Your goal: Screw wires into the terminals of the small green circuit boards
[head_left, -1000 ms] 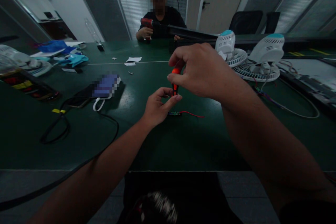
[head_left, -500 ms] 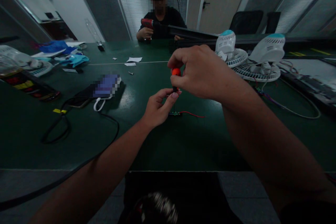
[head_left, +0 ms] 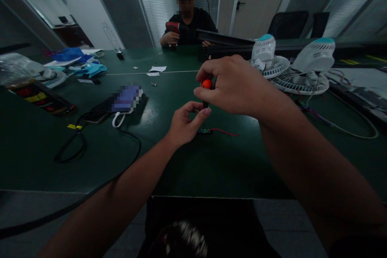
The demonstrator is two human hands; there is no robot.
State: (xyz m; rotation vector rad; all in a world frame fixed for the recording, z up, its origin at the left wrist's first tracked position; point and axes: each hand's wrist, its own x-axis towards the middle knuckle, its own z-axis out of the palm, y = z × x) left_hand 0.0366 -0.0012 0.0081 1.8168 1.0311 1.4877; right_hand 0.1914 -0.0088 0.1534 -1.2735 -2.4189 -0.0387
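Note:
My right hand [head_left: 232,84] has its fingers curled round the orange top of a small screwdriver [head_left: 207,84], held upright. Lower down, my left hand [head_left: 187,123] pinches the dark lower part of the same screwdriver between thumb and fingers. Just below the left fingertips a small green circuit board [head_left: 204,131] lies on the table. From its right end a thin red wire [head_left: 225,132] runs out over the table top. Whether the screwdriver's tip touches the board cannot be made out.
Left on the green table [head_left: 169,169] are a phone [head_left: 127,98] with a black cable [head_left: 137,151] and a dark bottle [head_left: 42,96]. White fans [head_left: 314,64] with wires stand to the right. Across the table a person [head_left: 193,24] holds a red power drill [head_left: 173,27].
The whole view has shifted slightly, moving things a little to the right. My right fingers have turned slightly on the screwdriver's top; both hands keep their hold.

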